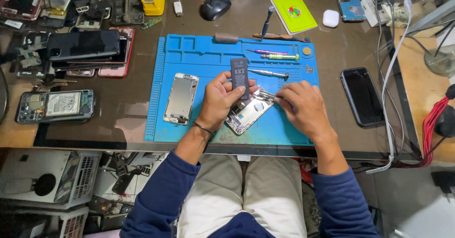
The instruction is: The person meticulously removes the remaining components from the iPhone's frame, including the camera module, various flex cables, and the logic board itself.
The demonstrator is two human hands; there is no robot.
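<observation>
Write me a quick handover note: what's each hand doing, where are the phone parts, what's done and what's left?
Left hand: fingers hold the black battery lifted, upright, above the opened phone body.
Right hand: pinches tweezers, tips at the phone body's upper edge.
Parts: phone body lies on the blue mat; detached screen panel lies face down to its left; screwdrivers rest at the mat's top.
Done: phone opened, screen off, battery out of the body.
Left: battery is not seated; screen not refitted.
</observation>
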